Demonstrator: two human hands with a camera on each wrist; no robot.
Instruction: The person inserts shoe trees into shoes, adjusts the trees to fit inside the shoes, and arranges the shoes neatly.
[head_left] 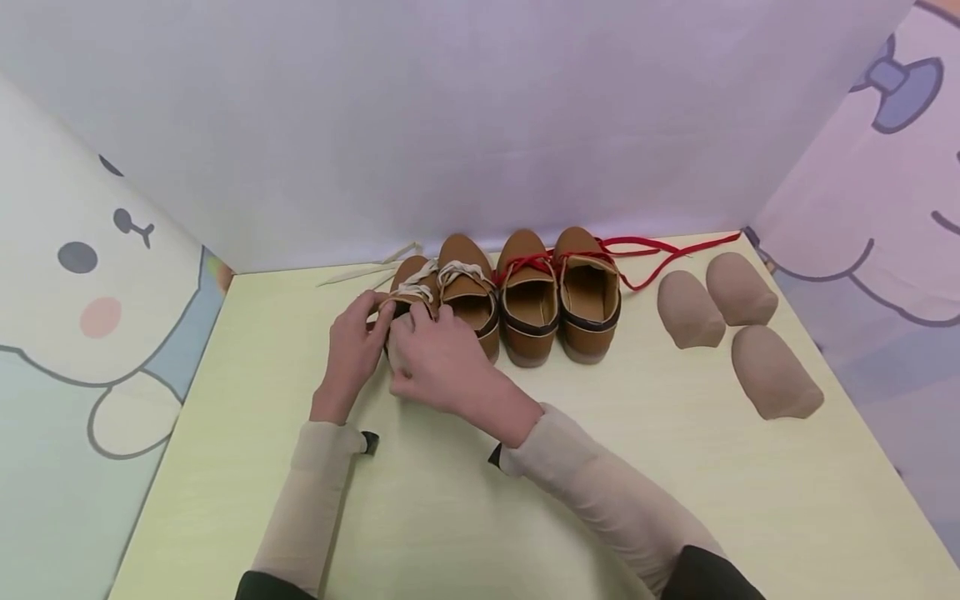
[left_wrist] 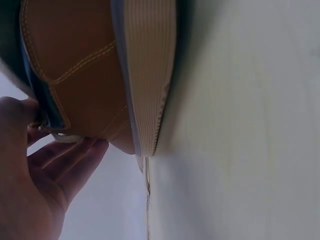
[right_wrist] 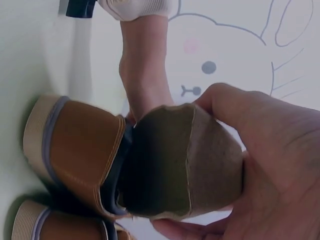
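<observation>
Leftmost in the row, a brown lace-up shoe (head_left: 412, 272) with white laces stands upright on the table. My left hand (head_left: 351, 350) holds it at the opening, thumb at the collar and fingers by the laces, as the left wrist view shows. My right hand (head_left: 453, 358) grips a grey-brown moulded cardboard shoe insert (right_wrist: 215, 165) between thumb and fingers. The insert's hollow side shows in the right wrist view, and its far end is at the shoe's dark opening. From the head view, the right hand hides most of the insert and the heel.
To the right stand another white-laced shoe (head_left: 463, 250) and two with red laces, the nearer red-laced shoe (head_left: 528, 321) and the outer one (head_left: 589, 308). A loose red lace (head_left: 660, 250) trails right. Three more cardboard inserts (head_left: 776, 375) lie at the table's right side.
</observation>
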